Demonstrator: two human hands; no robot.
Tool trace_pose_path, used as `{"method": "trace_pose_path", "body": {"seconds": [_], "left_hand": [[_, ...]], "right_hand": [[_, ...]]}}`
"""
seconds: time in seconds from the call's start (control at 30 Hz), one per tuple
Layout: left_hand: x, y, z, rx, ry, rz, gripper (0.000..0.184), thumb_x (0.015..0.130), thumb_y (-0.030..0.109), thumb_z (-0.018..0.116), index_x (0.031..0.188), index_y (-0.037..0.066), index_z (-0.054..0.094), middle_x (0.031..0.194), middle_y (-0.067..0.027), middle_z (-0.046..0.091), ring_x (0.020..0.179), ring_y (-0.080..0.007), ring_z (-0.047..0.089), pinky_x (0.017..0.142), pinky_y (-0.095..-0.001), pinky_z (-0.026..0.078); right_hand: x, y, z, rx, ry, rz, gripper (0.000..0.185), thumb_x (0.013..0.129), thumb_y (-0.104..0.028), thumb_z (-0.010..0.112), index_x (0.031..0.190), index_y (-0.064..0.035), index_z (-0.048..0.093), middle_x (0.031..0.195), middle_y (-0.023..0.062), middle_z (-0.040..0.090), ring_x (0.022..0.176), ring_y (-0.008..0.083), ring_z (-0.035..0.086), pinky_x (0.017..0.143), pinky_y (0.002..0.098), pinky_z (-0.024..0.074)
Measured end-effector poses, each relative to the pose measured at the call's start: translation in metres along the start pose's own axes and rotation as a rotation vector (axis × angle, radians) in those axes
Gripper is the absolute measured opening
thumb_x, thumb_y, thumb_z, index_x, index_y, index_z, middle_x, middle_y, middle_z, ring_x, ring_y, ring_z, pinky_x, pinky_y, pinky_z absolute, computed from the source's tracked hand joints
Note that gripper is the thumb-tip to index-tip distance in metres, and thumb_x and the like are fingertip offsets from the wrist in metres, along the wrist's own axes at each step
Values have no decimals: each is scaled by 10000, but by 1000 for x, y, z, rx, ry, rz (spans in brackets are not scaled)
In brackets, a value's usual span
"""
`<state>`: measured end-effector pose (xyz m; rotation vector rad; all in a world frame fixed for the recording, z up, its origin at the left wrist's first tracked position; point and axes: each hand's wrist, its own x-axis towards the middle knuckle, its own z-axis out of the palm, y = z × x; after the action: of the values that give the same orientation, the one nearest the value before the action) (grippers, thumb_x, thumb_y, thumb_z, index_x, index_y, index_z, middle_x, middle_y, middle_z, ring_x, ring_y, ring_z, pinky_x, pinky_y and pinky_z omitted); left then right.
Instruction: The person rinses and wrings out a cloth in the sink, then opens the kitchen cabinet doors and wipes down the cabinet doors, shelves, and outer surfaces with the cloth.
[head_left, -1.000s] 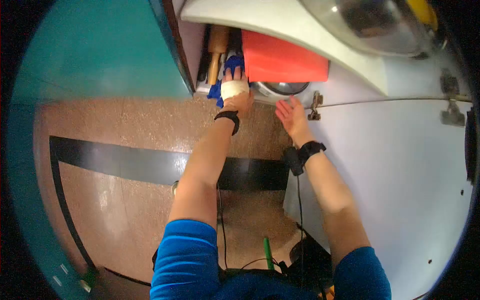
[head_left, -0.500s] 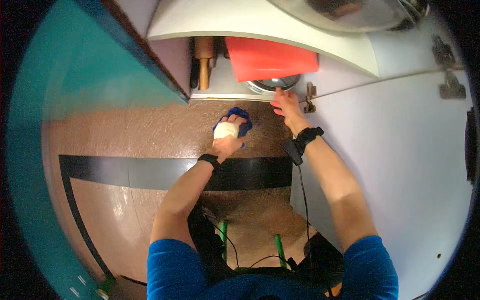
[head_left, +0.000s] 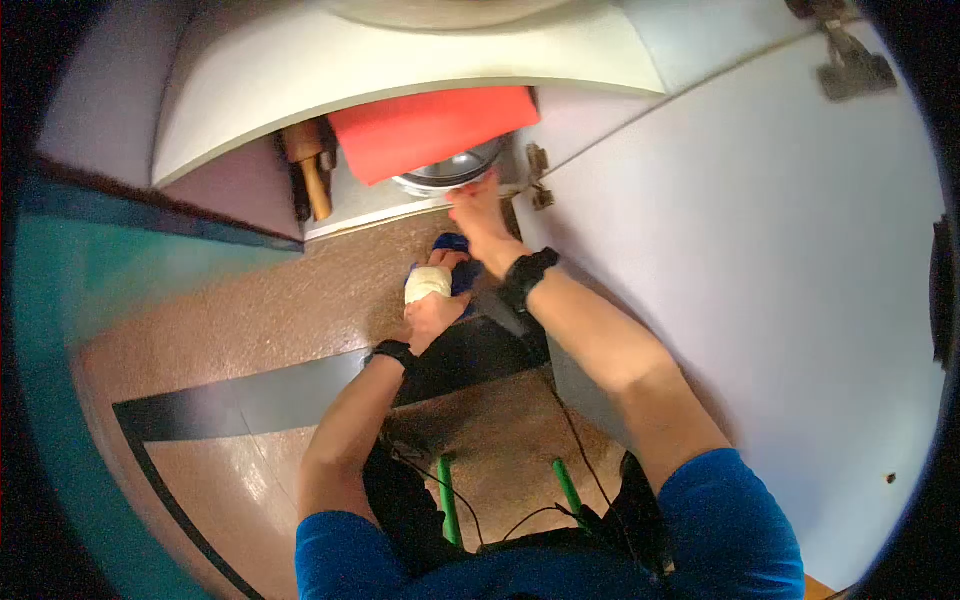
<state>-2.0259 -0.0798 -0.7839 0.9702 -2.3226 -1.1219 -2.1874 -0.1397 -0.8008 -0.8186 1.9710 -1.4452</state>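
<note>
My left hand (head_left: 432, 298), with a pale wrap across its back, presses on a bunched blue cloth (head_left: 452, 243) on the brown floor in front of the cabinet. The fingers rest on the cloth, which shows around them. My right hand (head_left: 482, 222) reaches to the front edge of the cabinet's bottom shelf (head_left: 375, 222), fingers loosely extended and slightly blurred. Its fingertips are beside a round pot with a dark lid (head_left: 465, 165); whether they touch the pot or the edge, I cannot tell. A red sheet (head_left: 430, 130) partly covers the lid.
A wooden rolling pin (head_left: 316, 190) lies on the shelf, left of the red sheet. A white curved panel (head_left: 400, 60) overhangs the opening. An open cabinet door (head_left: 740, 270) with metal hinges stands at the right. Green legs (head_left: 448, 500) and a cable are below me.
The view has turned, so the cabinet appears tilted and further left. My right hand now appears closer to my left hand, still at the shelf edge. My left hand stays on the cloth.
</note>
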Motion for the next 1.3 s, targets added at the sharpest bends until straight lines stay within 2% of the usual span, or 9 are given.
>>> {"method": "trace_pose_path", "body": {"seconds": [0.1, 0.23, 0.3, 0.43, 0.6, 0.73, 0.97, 1.17, 1.3], "left_hand": [[-11, 6, 12, -92, -324, -354, 445, 814, 248, 718, 1207, 77, 596, 1226, -190, 613, 1208, -390, 552, 1040, -459, 442], [-28, -43, 36, 68, -563, -296, 439, 891, 301, 638, 1249, 51, 591, 1196, -198, 642, 1158, -394, 588, 982, -430, 480], [-34, -58, 56, -213, -154, 15, 521, 895, 385, 651, 1302, 65, 590, 1155, -211, 686, 1088, -374, 658, 904, -433, 513], [6, -38, 84, -10, -98, -65, 503, 917, 404, 601, 1324, 108, 591, 1283, -164, 635, 1241, -342, 569, 1002, -449, 459], [130, 10, 103, 541, 188, 182, 468, 917, 371, 561, 1312, 121, 595, 1303, -132, 611, 1270, -319, 525, 1043, -444, 421], [197, -10, 137, 905, 341, 189, 446, 917, 345, 529, 1302, 131, 599, 1318, -107, 591, 1294, -300, 490, 1076, -440, 390], [149, 6, 93, 651, 134, 321, 279, 879, 200, 566, 1123, 123, 675, 1159, -68, 608, 1127, -283, 546, 861, -413, 503], [98, 52, 1, 661, -663, -3, 415, 758, 203, 728, 1150, 77, 670, 1252, -176, 656, 1123, -341, 645, 949, -408, 511], [8, 71, -52, 81, -167, -184, 607, 711, 211, 784, 1267, 77, 582, 1188, -203, 666, 1111, -376, 639, 957, -430, 508]], "right_hand": [[-17, -16, 22, -74, 128, -278, 574, 794, 45, 618, 1299, 34, 346, 1144, 138, 603, 1073, 231, 590, 913, 354, 477], [-41, -40, 33, 25, 53, -107, 649, 790, -14, 628, 1344, 75, 304, 1129, 196, 610, 1033, 250, 618, 880, 356, 502], [-42, -52, 21, 100, 6, 25, 711, 800, -49, 639, 1390, 99, 269, 1124, 209, 613, 1009, 258, 630, 864, 356, 512], [-37, -41, 7, 22, -66, 132, 876, 828, -135, 692, 1510, 103, 196, 1080, 166, 618, 930, 217, 629, 801, 351, 532], [-66, -103, -46, 308, 212, -104, 523, 908, -11, 578, 1408, 21, 430, 1135, 142, 595, 944, 202, 642, 803, 321, 540], [-119, -108, -78, 477, 64, -3, 382, 947, 47, 502, 1323, -17, 508, 1084, 97, 601, 926, 149, 621, 790, 295, 541], [-154, -115, -81, 435, 130, 122, 308, 977, -15, 505, 1273, -61, 576, 1032, 39, 636, 850, 117, 610, 757, 258, 491], [-209, -125, -98, 423, 110, 195, 326, 968, -15, 505, 1281, -83, 566, 1028, 24, 639, 878, 116, 612, 745, 264, 485], [-258, -121, -111, 394, 38, 274, 335, 964, -73, 540, 1296, -122, 554, 1070, 4, 634, 941, 124, 624, 778, 280, 492]]}}
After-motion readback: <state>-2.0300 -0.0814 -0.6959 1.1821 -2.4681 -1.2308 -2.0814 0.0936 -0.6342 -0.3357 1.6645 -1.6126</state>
